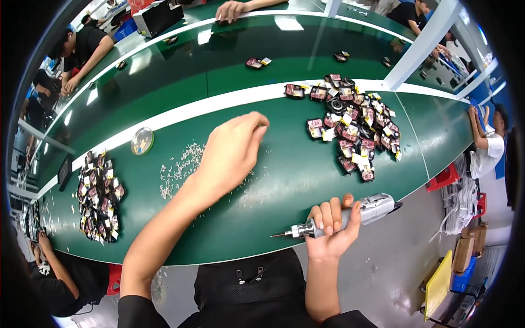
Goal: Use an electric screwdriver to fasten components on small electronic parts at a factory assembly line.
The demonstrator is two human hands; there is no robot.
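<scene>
Factory assembly line, small electronics.
Long green conveyor bench (180,82) with white strips, heaps of small parts (355,128), loose screws (180,169), electric screwdriver (350,216), other workers (82,49) seated along both sides.

Scattered screws (180,169) are lying on the workbench (273,180). A round tin (142,140) is sitting just left of the screws; one pile of small parts (97,198) is lying farther left, another pile (355,131) well right.

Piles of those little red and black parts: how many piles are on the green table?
2. One pile lies far left, past the left hand. A bigger pile lies right, beyond the right hand holding the electric screwdriver. A few strays lie apart.
</scene>
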